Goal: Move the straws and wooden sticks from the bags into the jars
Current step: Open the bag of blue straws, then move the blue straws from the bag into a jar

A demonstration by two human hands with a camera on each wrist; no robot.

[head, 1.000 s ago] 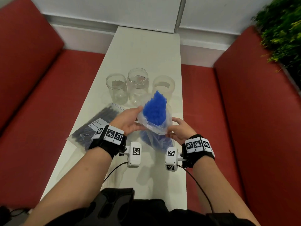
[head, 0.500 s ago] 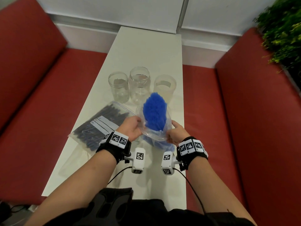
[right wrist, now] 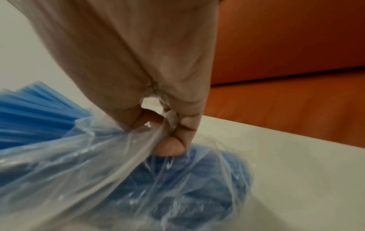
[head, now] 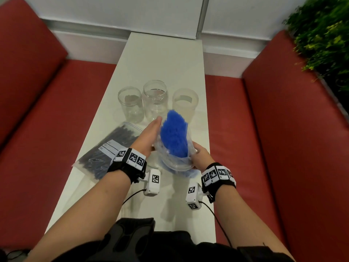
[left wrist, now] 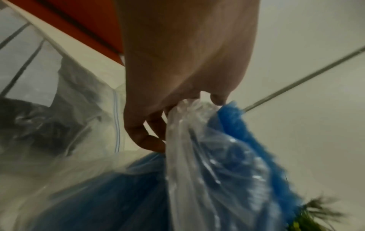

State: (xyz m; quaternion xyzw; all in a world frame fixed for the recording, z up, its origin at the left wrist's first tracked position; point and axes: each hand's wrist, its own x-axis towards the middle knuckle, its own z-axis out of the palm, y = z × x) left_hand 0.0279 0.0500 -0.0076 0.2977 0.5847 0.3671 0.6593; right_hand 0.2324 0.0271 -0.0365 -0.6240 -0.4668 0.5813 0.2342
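Observation:
A thick bundle of blue straws (head: 174, 135) stands tilted in a crumpled clear bag (head: 175, 161) on the white table (head: 166, 59), its upper half sticking out of the bag. My left hand (head: 150, 136) lies along the bundle's left side; in the left wrist view its fingers (left wrist: 146, 137) and thumb pinch the bag's plastic (left wrist: 197, 140). My right hand (head: 199, 157) pinches the plastic (right wrist: 98, 156) at the bundle's right. Three empty jars stand just beyond: a clear one (head: 130, 106), a taller clear one (head: 155, 100) and a frosted one (head: 185, 103).
A zip bag of dark sticks or straws (head: 111, 150) lies flat at the table's left edge, beside my left wrist. Red benches (head: 47, 129) run along both long sides of the narrow table. A plant (head: 324, 35) fills the top right corner.
My left hand has slid up along the left side of the blue bundle. The bundle stands a little closer to the jars, with my right hand still on the bag.

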